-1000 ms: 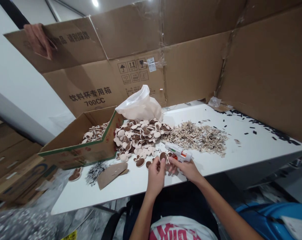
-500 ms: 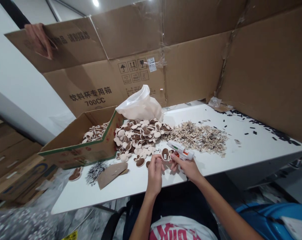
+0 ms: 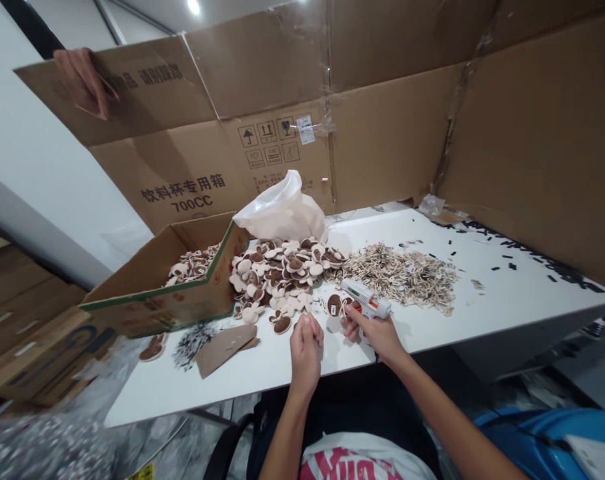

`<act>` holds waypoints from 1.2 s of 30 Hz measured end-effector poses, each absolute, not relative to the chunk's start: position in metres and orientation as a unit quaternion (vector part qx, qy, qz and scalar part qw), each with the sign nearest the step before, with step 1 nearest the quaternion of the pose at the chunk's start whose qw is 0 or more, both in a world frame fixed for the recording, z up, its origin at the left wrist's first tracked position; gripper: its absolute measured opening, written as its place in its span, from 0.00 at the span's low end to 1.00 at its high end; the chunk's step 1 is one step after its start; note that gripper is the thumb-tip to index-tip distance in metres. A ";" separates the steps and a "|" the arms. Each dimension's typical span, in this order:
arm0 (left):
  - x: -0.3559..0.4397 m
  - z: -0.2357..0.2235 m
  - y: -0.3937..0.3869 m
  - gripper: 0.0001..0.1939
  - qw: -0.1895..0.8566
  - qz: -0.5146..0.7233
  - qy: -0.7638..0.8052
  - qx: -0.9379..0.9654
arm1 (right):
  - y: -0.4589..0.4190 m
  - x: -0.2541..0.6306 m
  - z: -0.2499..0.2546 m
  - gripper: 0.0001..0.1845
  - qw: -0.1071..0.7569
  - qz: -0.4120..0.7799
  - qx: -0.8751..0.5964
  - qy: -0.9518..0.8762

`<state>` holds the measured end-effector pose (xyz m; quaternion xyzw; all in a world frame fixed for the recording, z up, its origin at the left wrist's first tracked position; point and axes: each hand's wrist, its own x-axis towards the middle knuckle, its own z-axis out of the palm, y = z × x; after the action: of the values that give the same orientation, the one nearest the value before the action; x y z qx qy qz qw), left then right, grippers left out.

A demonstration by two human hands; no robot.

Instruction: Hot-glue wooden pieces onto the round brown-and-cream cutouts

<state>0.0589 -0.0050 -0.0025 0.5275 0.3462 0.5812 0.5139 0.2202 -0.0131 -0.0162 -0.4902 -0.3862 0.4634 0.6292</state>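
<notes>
My right hand (image 3: 375, 331) grips a white glue gun (image 3: 363, 295) with orange parts, its nozzle pointing up and left. The same hand's fingertips hold a brown bunny-shaped felt piece (image 3: 334, 306) that carries a small white label and a cream string bow. My left hand (image 3: 306, 341) is closed beside it, apart from the felt piece; whatever its fingers hold, if anything, is hidden. Left of that hand lies another brown felt piece (image 3: 281, 324) with a bow. Beyond both hands spreads a heap of brown and cream felt pieces (image 3: 287, 270).
Cream string bows (image 3: 407, 275) lie heaped at the right. A cardboard box (image 3: 167, 307) with felt pieces stands left, a white bag (image 3: 287, 207) behind. Dark bits (image 3: 195, 343) and a cardboard scrap (image 3: 226, 348) lie left front. Black pieces (image 3: 537, 257) are scattered far right. Cardboard walls (image 3: 392, 127) surround the table.
My left hand has come away from the felt piece, moving slightly left and down, and its fingers have curled shut. The right hand still holds the glue gun and felt piece.
</notes>
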 end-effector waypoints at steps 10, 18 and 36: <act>0.055 0.003 -0.005 0.19 0.487 0.526 0.420 0.556 | -0.014 0.219 -0.012 0.23 0.635 0.470 -0.490 -0.370; 0.057 0.003 -0.002 0.18 0.520 0.530 0.399 0.538 | -0.015 0.220 -0.009 0.24 0.635 0.468 -0.496 -0.363; 0.057 0.003 -0.002 0.18 0.465 0.560 0.417 0.544 | -0.018 0.219 -0.007 0.23 0.625 0.486 -0.477 -0.382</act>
<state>0.0574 -0.0023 0.0026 0.5444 0.4166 0.5601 0.4652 0.2188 -0.0179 -0.0073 -0.4770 -0.3823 0.4858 0.6247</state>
